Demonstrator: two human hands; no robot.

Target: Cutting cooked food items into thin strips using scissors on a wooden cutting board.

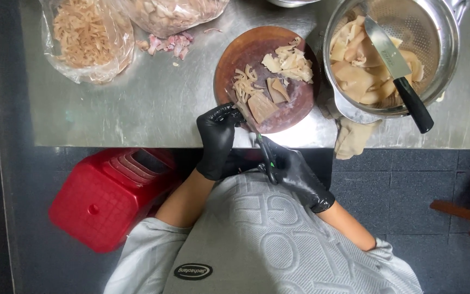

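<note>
- Left hand point(217, 139), black-gloved, at frame centre: its grip is closed on a pale strip point(260, 107) lying on the round brown board point(240, 54).
- Right hand point(292, 171), just below the worktop point(153, 103) edge, has its grip closed on scissors point(266, 158).
- Upper right: a metal colander point(436, 32) of pale pieces, with a black-handled knife point(401, 71) resting inside.
- Lower left: a red stool point(99, 201).
</note>
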